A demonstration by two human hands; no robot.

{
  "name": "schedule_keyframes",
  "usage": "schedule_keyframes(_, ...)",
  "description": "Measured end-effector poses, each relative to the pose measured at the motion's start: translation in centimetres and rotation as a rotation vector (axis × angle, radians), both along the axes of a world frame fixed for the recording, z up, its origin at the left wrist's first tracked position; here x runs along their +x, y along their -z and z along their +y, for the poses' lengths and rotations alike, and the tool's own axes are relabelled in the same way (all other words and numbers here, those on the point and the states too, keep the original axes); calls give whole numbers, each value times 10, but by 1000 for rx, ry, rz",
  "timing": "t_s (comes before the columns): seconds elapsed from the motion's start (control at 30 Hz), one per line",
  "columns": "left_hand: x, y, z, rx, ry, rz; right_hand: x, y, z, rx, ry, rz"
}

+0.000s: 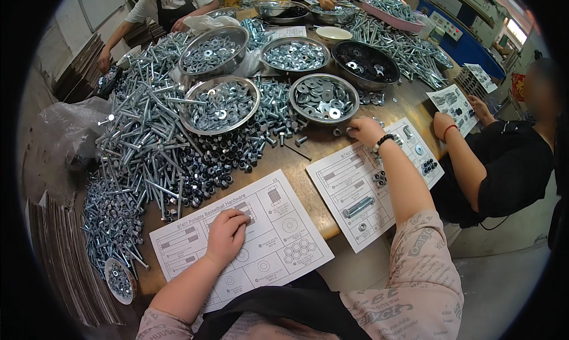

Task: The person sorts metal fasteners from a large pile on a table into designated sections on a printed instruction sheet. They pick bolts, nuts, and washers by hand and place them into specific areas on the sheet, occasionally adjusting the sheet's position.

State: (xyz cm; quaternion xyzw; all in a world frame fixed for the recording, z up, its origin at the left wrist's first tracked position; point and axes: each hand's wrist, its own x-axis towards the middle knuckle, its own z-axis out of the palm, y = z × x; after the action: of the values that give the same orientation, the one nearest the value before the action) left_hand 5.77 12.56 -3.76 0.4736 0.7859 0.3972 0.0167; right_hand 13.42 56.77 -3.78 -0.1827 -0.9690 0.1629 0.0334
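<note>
My left hand (227, 238) rests on a printed hardware sheet (274, 251) with its fingers curled together; anything under them is hidden. My right hand (366, 131) reaches across a second printed sheet (332, 204) to the table beside a steel bowl of flat washers (324, 98). Its fingers are pinched at small metal pieces by the bowl's foot, too small to name. On the second sheet lie a thick bolt (358, 207), some nuts (379, 177), a washer (419, 149) and a cluster of dark nuts (429, 166). The nearer sheet shows only printed drawings.
Loose bolts (148, 132) and dark-ringed nuts (207, 177) heap up on the left. Behind stand more washer bowls (295, 54) and a black bowl (365, 64). A co-worker's hand (444, 125) holds a sheet at right; other people work at the far side. Cardboard (65, 263) stands at left.
</note>
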Motion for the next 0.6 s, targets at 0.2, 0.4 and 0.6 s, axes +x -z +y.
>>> schedule_keyframes(0.2, 7, -4, -2, 95, -48, -246, 6, -25, -80, -199, -104, 218)
schedule_keyframes(0.4, 33, -30, 67, 582, -11, -1814, 3, -52, -209, -19, -364, 186)
schedule_keyframes(0.6, 23, -14, 74, 900, -221, -1985, -10, -44, -217, -98, -416, 453)
